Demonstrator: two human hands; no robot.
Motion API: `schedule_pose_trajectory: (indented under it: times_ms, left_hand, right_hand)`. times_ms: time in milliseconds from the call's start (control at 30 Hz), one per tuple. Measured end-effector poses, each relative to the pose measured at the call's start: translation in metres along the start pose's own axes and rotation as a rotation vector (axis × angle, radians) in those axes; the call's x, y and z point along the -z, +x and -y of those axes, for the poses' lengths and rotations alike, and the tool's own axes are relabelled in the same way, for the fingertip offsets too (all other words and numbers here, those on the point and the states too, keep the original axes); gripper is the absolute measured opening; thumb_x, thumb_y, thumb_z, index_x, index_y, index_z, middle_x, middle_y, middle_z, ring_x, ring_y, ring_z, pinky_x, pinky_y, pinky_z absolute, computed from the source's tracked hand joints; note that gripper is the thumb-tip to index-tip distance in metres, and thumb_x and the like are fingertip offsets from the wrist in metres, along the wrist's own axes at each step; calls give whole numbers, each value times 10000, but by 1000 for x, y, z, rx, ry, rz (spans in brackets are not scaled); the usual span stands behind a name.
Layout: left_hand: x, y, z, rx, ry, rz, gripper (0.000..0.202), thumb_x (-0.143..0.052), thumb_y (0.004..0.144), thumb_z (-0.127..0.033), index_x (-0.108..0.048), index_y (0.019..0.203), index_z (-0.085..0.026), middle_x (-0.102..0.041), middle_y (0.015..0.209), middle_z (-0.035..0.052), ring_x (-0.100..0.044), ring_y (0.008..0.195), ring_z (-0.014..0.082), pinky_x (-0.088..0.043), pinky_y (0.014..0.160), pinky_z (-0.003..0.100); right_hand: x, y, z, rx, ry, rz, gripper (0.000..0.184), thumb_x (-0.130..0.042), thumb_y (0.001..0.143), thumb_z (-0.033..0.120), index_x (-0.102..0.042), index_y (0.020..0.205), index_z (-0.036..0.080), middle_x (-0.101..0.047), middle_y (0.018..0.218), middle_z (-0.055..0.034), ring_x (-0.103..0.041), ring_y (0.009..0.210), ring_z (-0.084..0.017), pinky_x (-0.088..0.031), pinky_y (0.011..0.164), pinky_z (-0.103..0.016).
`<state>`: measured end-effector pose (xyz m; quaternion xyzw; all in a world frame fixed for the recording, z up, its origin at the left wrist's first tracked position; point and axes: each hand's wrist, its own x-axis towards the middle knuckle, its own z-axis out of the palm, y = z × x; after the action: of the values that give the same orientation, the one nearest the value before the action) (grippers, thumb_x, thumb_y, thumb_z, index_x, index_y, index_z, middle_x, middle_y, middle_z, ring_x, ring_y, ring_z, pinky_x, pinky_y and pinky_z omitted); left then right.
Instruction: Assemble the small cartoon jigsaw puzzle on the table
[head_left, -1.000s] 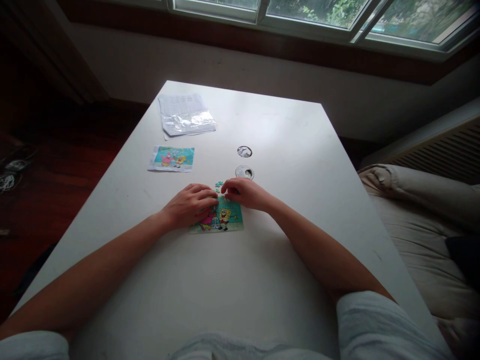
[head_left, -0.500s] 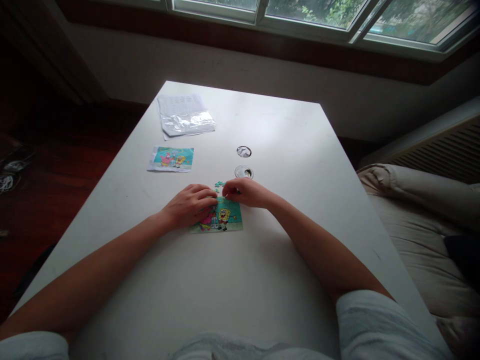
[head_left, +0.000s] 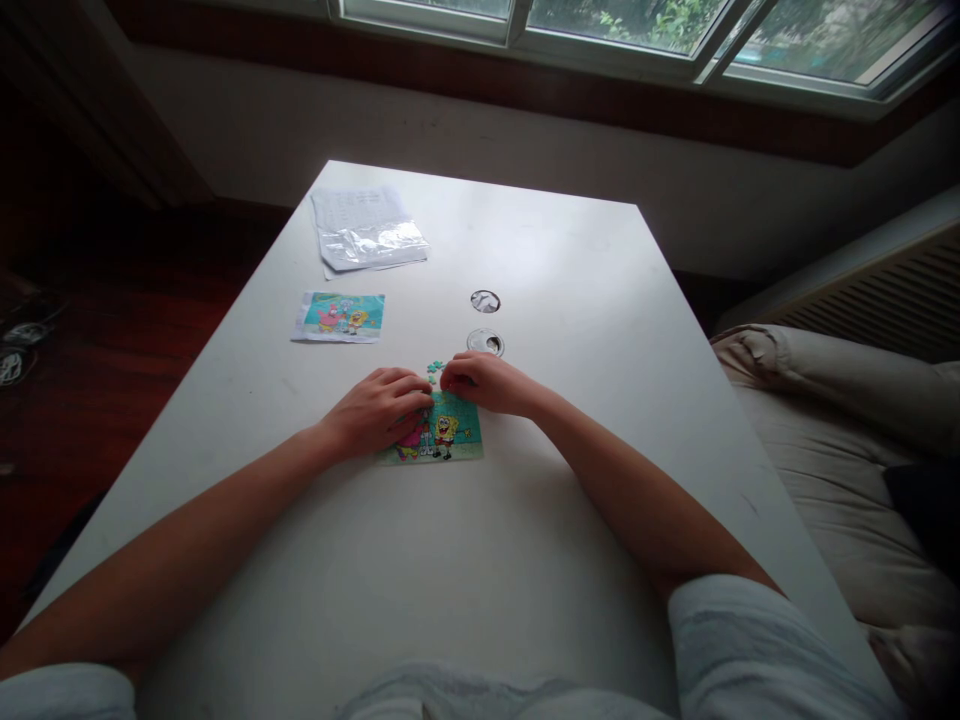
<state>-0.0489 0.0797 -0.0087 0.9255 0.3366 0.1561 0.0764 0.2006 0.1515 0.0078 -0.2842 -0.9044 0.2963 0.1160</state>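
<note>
The jigsaw puzzle (head_left: 455,445) lies flat on the worktop (head_left: 420,560); the left hand (head_left: 381,408) rests over its left part, fingers extended, probably to steady it. The right hand (head_left: 480,382) curls at the far edge; whether it pinches anything, I cannot tell.

You're in a short-sleeved top (head_left: 450,695), pale grey-white with soft blue-grey streaks. Right sleeve (head_left: 739,640): loose, wide cuff, ending near your elbow, streaky bands across the fabric. Left sleeve (head_left: 67,690): same pale cloth, only the cuff end in frame. Bare forearms (head_left: 637,480), bare left hand (head_left: 379,408), bare right hand (head_left: 491,383). Nail detail too small to read.
</note>
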Motion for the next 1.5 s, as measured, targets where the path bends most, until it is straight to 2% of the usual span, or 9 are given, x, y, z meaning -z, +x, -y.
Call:
schedule_pose_trajectory:
  times_ms: [233, 400, 800, 1067, 1267, 1500]
  left_hand:
    - [-2, 1, 0, 1, 2, -8, 246, -480, 995, -268, -653, 1166, -232, -653, 1297, 65, -552, 1226, 247, -441, 1038, 423]
    - [-2, 1, -1, -4, 16, -27, 239, -493, 997, -273, -655, 1161, -210, -660, 1304, 60, -553, 1226, 246, -441, 1043, 421]
    - [-3, 2, -7, 7, 51, -58, 239, -497, 1005, -289, -674, 1141, -204, -682, 1259, 62, -585, 1139, 240, -457, 963, 405]
    - [-6, 3, -7, 32, 10, -55, 236, -497, 998, -278, -676, 1135, -208, -683, 1237, 64, -599, 1106, 230, -458, 974, 400]
    - [-4, 6, -10, 40, 13, -45, 226, -502, 992, -270, -675, 1121, -203, -685, 1228, 65, -599, 1093, 233, -470, 964, 402]
    - [-4, 8, -11, 69, -17, -53, 206, -508, 977, -253, -681, 1074, -199, -693, 1193, 68, -608, 1077, 227, -485, 961, 407]
  right_hand:
    - [0, -2, -1, -33, -19, 19, 173, -584, 861, 111, -701, 955, 199, -622, 893, -41, -539, 828, -163, -363, 718, -257]
    - [4, -2, -3, -74, -89, 10, 60, -674, 849, 222, -688, 903, 199, -597, 873, -46, -513, 884, -192, -356, 755, -281]
    - [5, -1, 4, -107, -169, 66, 193, -747, 815, 380, -679, 845, 202, -573, 901, -51, -491, 914, -213, -326, 779, -305]
    - [7, 1, 6, -137, -251, 135, 209, -730, 851, 416, -692, 856, 210, -591, 912, -58, -509, 868, -198, -291, 716, -294]
    - [13, 0, 2, -86, -197, 168, 166, -689, 885, 348, -699, 851, 187, -598, 898, -50, -534, 827, -165, -307, 690, -274]
    - [9, 1, 11, -158, -272, 152, 151, -666, 889, 355, -694, 886, 206, -621, 932, -64, -549, 877, -195, -290, 681, -282]
